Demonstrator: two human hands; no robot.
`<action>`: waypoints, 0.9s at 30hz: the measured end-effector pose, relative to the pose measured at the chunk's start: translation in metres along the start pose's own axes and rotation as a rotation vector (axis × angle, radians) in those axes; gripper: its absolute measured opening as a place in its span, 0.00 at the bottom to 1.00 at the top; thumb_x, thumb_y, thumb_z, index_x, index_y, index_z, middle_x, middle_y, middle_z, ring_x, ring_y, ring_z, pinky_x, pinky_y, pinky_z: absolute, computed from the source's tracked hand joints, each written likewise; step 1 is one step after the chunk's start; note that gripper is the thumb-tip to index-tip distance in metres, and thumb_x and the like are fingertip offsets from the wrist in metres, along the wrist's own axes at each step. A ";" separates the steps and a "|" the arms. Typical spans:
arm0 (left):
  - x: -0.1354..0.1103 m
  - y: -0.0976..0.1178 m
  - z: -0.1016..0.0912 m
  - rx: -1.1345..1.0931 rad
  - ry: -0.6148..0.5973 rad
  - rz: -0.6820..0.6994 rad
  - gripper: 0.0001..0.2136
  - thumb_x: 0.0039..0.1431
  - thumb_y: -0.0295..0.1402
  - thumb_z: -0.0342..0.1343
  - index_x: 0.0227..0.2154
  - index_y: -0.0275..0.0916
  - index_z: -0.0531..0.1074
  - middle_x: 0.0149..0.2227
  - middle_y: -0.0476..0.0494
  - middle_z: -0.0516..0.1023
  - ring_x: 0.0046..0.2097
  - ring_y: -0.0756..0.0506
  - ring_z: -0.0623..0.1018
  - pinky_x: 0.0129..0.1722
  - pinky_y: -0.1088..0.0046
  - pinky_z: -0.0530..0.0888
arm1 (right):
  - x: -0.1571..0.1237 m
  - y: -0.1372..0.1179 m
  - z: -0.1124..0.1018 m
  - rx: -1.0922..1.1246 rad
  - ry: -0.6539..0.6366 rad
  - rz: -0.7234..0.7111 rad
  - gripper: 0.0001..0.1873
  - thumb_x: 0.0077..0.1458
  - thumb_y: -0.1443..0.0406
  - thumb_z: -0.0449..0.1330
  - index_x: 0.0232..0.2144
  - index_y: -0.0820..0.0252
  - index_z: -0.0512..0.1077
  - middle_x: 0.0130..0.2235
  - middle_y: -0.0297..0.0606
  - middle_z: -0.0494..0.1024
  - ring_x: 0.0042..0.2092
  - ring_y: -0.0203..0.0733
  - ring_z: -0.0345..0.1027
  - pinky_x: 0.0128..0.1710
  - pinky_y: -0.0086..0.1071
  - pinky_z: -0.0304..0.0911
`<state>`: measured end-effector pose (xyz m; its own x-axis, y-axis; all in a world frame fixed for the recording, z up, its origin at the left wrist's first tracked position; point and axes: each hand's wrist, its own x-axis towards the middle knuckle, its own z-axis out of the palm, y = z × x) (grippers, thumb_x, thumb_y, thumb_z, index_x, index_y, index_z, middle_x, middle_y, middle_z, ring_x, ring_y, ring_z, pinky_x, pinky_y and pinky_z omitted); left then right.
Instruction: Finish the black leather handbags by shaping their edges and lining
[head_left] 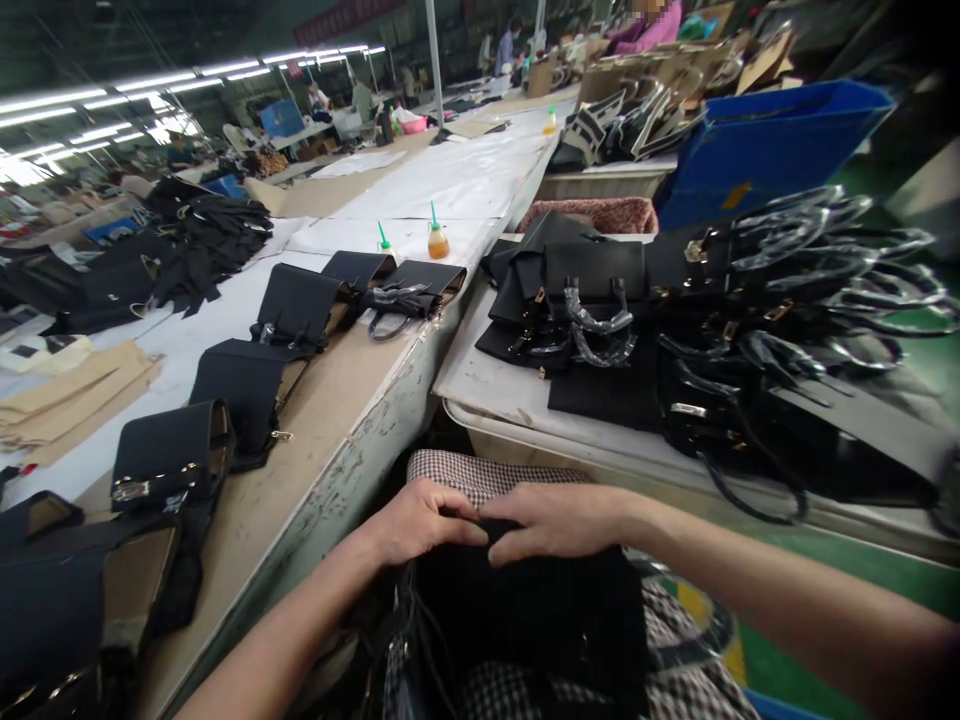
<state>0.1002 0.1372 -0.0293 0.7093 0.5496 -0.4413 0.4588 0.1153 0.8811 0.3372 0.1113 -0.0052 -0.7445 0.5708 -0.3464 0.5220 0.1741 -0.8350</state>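
A black handbag [532, 620] lies across my lap, over a brown-and-white checked cloth [465, 475]. At its upper edge my left hand [431, 522] pinches the black material between thumb and fingers. My right hand [555, 520] is closed over the same edge, its fingertips close to those of the left. A handle [694, 645] in clear plastic wrap sticks out at the bag's right side. What lies under my fingers is partly hidden.
Along the bench [352, 400] to the left stand several black bags [240, 395]. Glue bottles [438, 238] with green nozzles sit farther back. On the right, a pale table [495, 395] bears a pile of black bags [600, 270]. Behind it is a blue bin [780, 140].
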 end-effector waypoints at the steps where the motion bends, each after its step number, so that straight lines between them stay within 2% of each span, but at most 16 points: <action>1: -0.003 0.000 -0.004 0.008 -0.004 -0.005 0.12 0.49 0.39 0.64 0.32 0.35 0.80 0.27 0.51 0.74 0.30 0.50 0.69 0.31 0.76 0.64 | 0.012 -0.001 0.004 -0.062 -0.016 -0.005 0.14 0.57 0.59 0.59 0.41 0.61 0.77 0.31 0.35 0.78 0.31 0.41 0.69 0.31 0.30 0.62; 3: -0.012 -0.003 -0.017 0.010 -0.013 -0.056 0.13 0.47 0.38 0.66 0.35 0.35 0.79 0.30 0.50 0.76 0.32 0.49 0.71 0.32 0.76 0.65 | 0.025 0.003 0.007 -0.105 -0.031 -0.002 0.11 0.56 0.61 0.58 0.34 0.62 0.77 0.26 0.33 0.74 0.27 0.38 0.65 0.26 0.29 0.57; 6: -0.032 -0.011 -0.037 0.015 -0.031 -0.183 0.17 0.46 0.38 0.66 0.38 0.35 0.78 0.32 0.48 0.78 0.32 0.48 0.72 0.30 0.76 0.66 | 0.026 0.014 0.001 -0.042 -0.035 0.012 0.11 0.57 0.61 0.57 0.34 0.62 0.77 0.28 0.33 0.76 0.29 0.39 0.67 0.27 0.28 0.58; 9: -0.045 -0.018 -0.045 0.079 -0.023 -0.231 0.15 0.51 0.39 0.62 0.38 0.34 0.77 0.30 0.49 0.77 0.30 0.49 0.71 0.27 0.77 0.63 | 0.025 0.021 -0.006 -0.044 -0.028 0.036 0.12 0.57 0.62 0.57 0.39 0.61 0.77 0.34 0.36 0.79 0.35 0.43 0.71 0.33 0.31 0.62; 11: -0.048 -0.020 -0.044 0.139 0.000 -0.220 0.14 0.54 0.40 0.59 0.36 0.34 0.78 0.29 0.50 0.75 0.29 0.49 0.70 0.25 0.77 0.61 | 0.029 0.021 -0.007 -0.073 -0.013 0.023 0.15 0.56 0.64 0.58 0.45 0.59 0.76 0.41 0.39 0.80 0.41 0.47 0.72 0.39 0.33 0.64; 13: -0.048 -0.020 -0.042 0.187 0.023 -0.203 0.13 0.56 0.41 0.57 0.33 0.35 0.77 0.27 0.51 0.73 0.28 0.50 0.68 0.24 0.77 0.58 | 0.037 0.019 -0.006 -0.078 0.006 -0.029 0.22 0.54 0.66 0.59 0.53 0.57 0.71 0.46 0.39 0.78 0.45 0.48 0.71 0.44 0.34 0.63; 15: -0.047 -0.020 -0.040 0.217 0.037 -0.188 0.13 0.57 0.42 0.56 0.31 0.35 0.76 0.25 0.52 0.70 0.28 0.50 0.67 0.23 0.77 0.57 | 0.047 0.016 -0.005 -0.041 -0.003 -0.114 0.27 0.54 0.66 0.62 0.56 0.54 0.68 0.48 0.38 0.77 0.47 0.47 0.71 0.46 0.34 0.62; 20: -0.049 -0.016 -0.038 0.246 0.055 -0.171 0.14 0.57 0.42 0.55 0.28 0.35 0.74 0.24 0.53 0.66 0.27 0.51 0.64 0.23 0.77 0.55 | 0.074 0.012 -0.001 0.025 -0.041 -0.257 0.18 0.55 0.59 0.64 0.48 0.56 0.76 0.40 0.34 0.80 0.40 0.41 0.71 0.42 0.29 0.62; 23: -0.052 -0.016 -0.037 0.242 0.057 -0.168 0.14 0.58 0.42 0.55 0.29 0.35 0.75 0.24 0.53 0.65 0.27 0.51 0.63 0.24 0.77 0.55 | 0.084 0.015 0.004 0.001 -0.012 -0.265 0.12 0.56 0.59 0.63 0.39 0.59 0.79 0.31 0.31 0.77 0.33 0.37 0.68 0.34 0.27 0.60; 27: -0.054 -0.015 -0.036 0.219 0.048 -0.183 0.13 0.57 0.42 0.56 0.32 0.35 0.75 0.24 0.53 0.67 0.27 0.51 0.63 0.24 0.76 0.55 | 0.085 0.019 0.011 0.048 0.041 -0.221 0.10 0.56 0.60 0.62 0.31 0.61 0.79 0.24 0.27 0.70 0.27 0.33 0.61 0.28 0.26 0.55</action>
<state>0.0363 0.1358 -0.0123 0.5806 0.5751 -0.5764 0.6850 0.0377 0.7276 0.2796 0.1543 -0.0555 -0.8206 0.5552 -0.1356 0.3269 0.2613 -0.9082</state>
